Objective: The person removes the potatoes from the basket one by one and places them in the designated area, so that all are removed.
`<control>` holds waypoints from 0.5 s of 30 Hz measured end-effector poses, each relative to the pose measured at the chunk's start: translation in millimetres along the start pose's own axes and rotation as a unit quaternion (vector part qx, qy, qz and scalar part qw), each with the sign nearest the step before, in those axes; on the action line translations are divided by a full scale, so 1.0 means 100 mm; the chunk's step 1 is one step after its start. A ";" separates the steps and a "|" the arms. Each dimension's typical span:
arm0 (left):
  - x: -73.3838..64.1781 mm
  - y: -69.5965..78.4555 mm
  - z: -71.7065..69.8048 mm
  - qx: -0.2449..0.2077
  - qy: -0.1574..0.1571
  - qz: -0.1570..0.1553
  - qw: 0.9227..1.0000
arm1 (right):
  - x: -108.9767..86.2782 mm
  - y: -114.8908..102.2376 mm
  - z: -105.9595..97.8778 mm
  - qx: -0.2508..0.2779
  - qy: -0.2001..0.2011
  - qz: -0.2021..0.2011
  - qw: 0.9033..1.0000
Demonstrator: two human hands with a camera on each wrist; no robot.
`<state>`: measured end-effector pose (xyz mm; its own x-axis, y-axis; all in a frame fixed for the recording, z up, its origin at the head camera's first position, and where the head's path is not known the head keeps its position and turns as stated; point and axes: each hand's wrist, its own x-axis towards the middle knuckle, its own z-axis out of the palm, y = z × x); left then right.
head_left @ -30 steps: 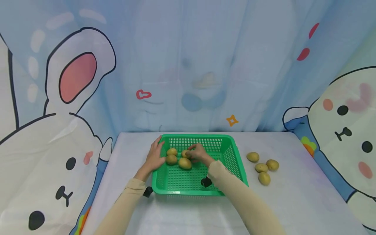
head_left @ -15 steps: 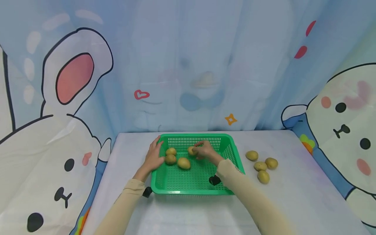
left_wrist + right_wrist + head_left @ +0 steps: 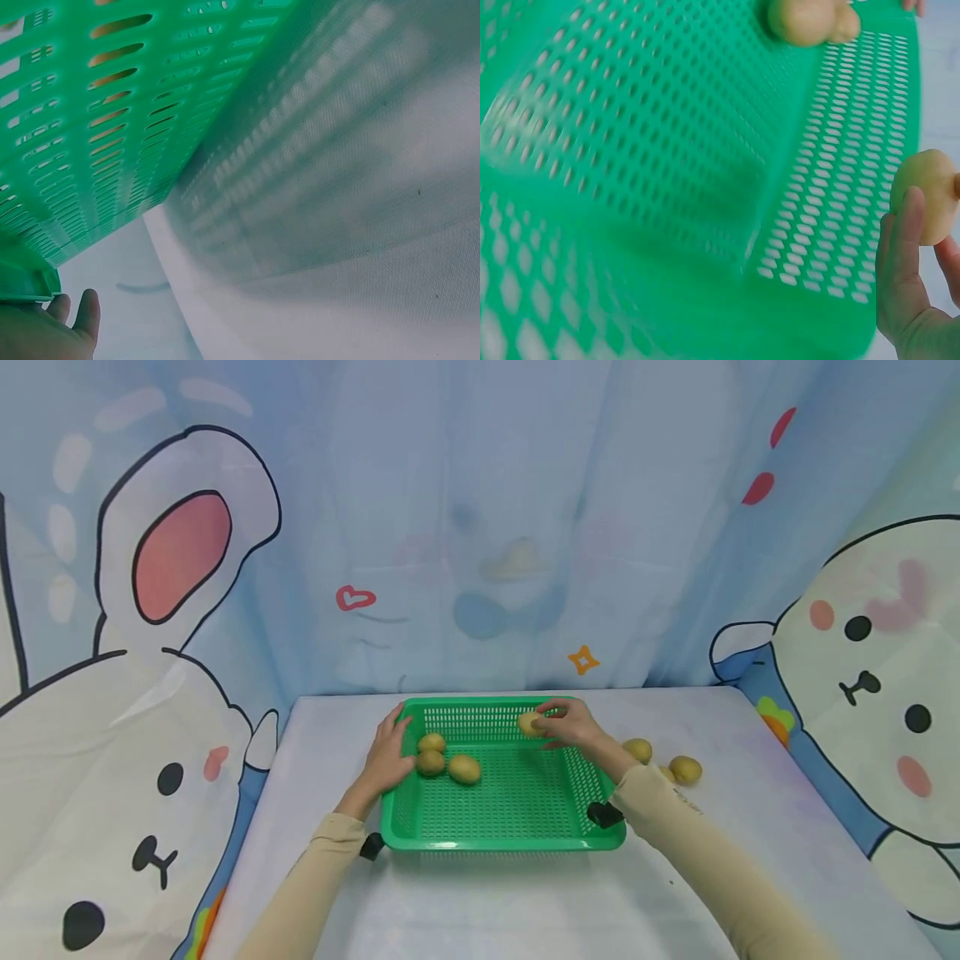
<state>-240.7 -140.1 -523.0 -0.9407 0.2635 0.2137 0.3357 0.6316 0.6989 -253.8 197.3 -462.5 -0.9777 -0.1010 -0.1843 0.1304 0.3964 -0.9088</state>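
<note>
Evidently, on the white table (image 3: 465, 902) stands a green slotted basket (image 3: 502, 844), the left hand's (image 3: 385, 760) spread fingers on its left rim, likely steadying it; near the back rim, the right hand (image 3: 574, 727) pinches one potato (image 3: 528, 724), fingertips suiting its roundness; three potatoes (image 3: 465, 769) lie inside

The head view looks forward and down from the near side of the table (image 3: 465, 902), far enough back to take in the basket (image 3: 510, 810) at lower centre and the curtain (image 3: 510, 485) across the upper half. The left wrist view sits low, close beside the basket's outer wall, which fills its upper left; the left hand (image 3: 45, 330) shows at lower left. The right wrist view looks from close above into the basket, sharing with the head view the right hand (image 3: 915, 292) and its potato (image 3: 934, 187), here at the right edge.
</note>
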 end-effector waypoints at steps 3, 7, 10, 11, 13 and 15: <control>0.00 0.01 0.00 0.001 0.000 0.000 1.000 | -0.14 0.00 -0.20 -0.005 -0.003 -0.014 1.000; 0.00 0.02 0.00 0.005 0.002 0.002 1.000 | -0.33 0.09 -0.48 -0.013 0.006 -0.014 1.000; 0.00 0.03 -0.01 0.008 -0.002 0.000 1.000 | -0.46 0.20 -0.69 -0.030 0.016 0.002 0.999; 0.00 0.03 -0.01 0.010 -0.004 0.000 1.000 | -0.51 0.24 -0.76 -0.037 0.019 0.009 0.999; 0.00 0.04 -0.02 0.010 -0.005 0.000 1.000 | -0.60 0.33 -0.89 -0.049 0.027 0.023 0.998; -0.01 0.04 -0.02 0.012 -0.005 0.000 1.000 | -0.69 0.43 -1.02 -0.057 0.031 0.036 0.997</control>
<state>-238.8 -139.7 -519.0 -0.9399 0.2713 0.2075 0.3378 0.6489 0.6818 -197.6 314.0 -450.4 -0.9754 -0.0128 -0.2199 0.1839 0.5019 -0.8452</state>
